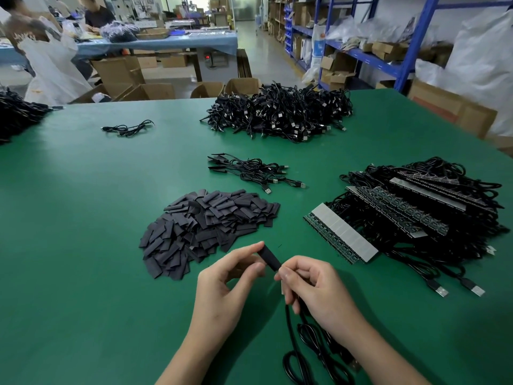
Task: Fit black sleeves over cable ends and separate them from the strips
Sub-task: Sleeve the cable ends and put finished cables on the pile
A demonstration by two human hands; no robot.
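My left hand (230, 279) pinches one black sleeve (269, 257) between thumb and fingers above the green table (83, 218). My right hand (311, 284) grips the end of a black cable (291, 340) at the sleeve's lower end; the cable coils down toward me. A heap of loose black sleeves (205, 226) lies just beyond my hands. To the right lies a stack of strips with cables attached (410, 215), and its nearest strip (341, 233) shows grey pads.
A big pile of black USB cables (280, 112) sits at the table's far side, a small bundle (255, 172) lies mid-table, and two loose cables (127, 127) lie at far left. Cardboard boxes (133, 79), blue shelving (361, 51) and seated people (33, 31) lie beyond.
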